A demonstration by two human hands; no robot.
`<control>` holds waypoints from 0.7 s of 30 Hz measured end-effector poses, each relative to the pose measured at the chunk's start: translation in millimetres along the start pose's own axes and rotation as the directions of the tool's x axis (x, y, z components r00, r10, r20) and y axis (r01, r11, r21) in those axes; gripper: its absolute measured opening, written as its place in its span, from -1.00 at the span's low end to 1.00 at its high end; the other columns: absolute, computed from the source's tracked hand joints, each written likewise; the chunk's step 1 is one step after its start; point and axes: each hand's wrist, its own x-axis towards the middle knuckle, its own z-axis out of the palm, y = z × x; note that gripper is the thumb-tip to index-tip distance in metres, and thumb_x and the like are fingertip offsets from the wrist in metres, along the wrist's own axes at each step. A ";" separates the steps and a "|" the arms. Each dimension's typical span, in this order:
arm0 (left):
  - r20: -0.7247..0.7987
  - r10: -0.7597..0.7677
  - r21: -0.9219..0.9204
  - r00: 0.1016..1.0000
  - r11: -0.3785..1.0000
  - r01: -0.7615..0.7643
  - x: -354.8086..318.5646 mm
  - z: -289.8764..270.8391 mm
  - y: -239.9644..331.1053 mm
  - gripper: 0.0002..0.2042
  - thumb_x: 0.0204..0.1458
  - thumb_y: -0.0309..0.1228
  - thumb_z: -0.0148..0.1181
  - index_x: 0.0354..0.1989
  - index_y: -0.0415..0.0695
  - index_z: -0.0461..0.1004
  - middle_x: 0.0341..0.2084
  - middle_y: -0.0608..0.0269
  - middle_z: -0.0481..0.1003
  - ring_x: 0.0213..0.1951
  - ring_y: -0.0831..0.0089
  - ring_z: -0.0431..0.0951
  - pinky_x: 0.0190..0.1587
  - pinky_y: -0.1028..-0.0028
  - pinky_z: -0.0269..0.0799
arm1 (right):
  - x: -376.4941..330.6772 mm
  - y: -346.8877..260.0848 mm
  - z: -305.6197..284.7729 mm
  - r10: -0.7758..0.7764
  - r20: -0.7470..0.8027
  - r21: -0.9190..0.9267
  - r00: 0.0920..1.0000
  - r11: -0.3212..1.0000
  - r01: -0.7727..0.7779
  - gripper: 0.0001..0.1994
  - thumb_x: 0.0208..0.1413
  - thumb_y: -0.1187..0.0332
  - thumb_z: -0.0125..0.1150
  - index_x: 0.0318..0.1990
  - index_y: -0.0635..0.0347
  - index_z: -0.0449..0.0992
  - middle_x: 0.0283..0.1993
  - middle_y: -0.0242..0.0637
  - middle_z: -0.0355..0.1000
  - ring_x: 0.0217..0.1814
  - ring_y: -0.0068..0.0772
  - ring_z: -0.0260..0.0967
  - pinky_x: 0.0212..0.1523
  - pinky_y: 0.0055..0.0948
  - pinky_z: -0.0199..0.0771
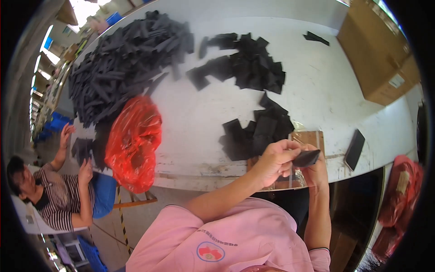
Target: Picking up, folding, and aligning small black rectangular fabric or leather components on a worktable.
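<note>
A small black cloth-like piece [306,158] is held between my two hands above the table's front edge. My left hand [275,162] pinches its left end between thumb and fingers. Closed around its right side is my right hand [316,171], its fingers partly hidden behind the piece. Under my hands lies a flat brown cardboard piece [311,137] with clear tape on it. A loose pile of similar black pieces [267,129] sits just beyond my left hand, and another such pile [256,63] lies farther back.
At the far left rises a large heap of dark grey strips [131,59], with a red plastic bag [136,140] before it. A cardboard box [380,54] stands at the back right. A black phone-like slab [355,149] lies right of me. A co-worker [59,195] sits at left.
</note>
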 end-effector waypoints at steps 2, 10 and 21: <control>-0.059 0.197 0.442 0.979 0.884 -0.152 -6.7 12.3 -1.9 -0.81 0.00 -0.46 -0.01 -0.18 -0.18 0.31 -0.50 0.34 0.36 -0.61 0.69 0.29 -0.58 0.70 0.23 | 0.4 4.5 -6.6 -0.115 0.058 -0.149 0.992 0.981 0.123 -0.89 0.01 0.41 -0.02 -0.50 0.18 0.38 -0.62 -0.53 0.25 -0.62 -0.77 0.11 -0.61 -0.74 0.08; 0.478 0.525 0.719 0.704 0.226 -0.657 -0.7 23.7 20.9 -0.82 -0.12 -0.63 0.05 -0.29 -0.22 0.41 -0.38 0.17 0.42 -0.31 0.41 0.42 -0.25 0.54 0.32 | -20.8 -17.8 -1.9 -0.487 -0.024 -0.485 0.873 0.769 0.416 -0.76 0.00 0.23 0.09 -0.37 0.27 0.37 -0.57 -0.45 0.24 -0.52 -0.63 0.19 -0.55 -0.62 0.18; 0.135 0.545 0.429 0.828 0.721 -0.544 -5.0 12.0 8.3 -0.85 -0.05 -0.62 -0.02 -0.28 -0.29 0.38 -0.32 0.18 0.42 -0.27 0.50 0.39 -0.17 0.56 0.26 | -12.2 -22.9 4.9 -0.541 0.377 -0.825 0.752 0.173 0.538 -0.73 -0.23 0.30 0.22 -0.68 0.23 0.27 -0.65 -0.29 0.18 -0.57 -0.26 0.23 -0.59 -0.36 0.23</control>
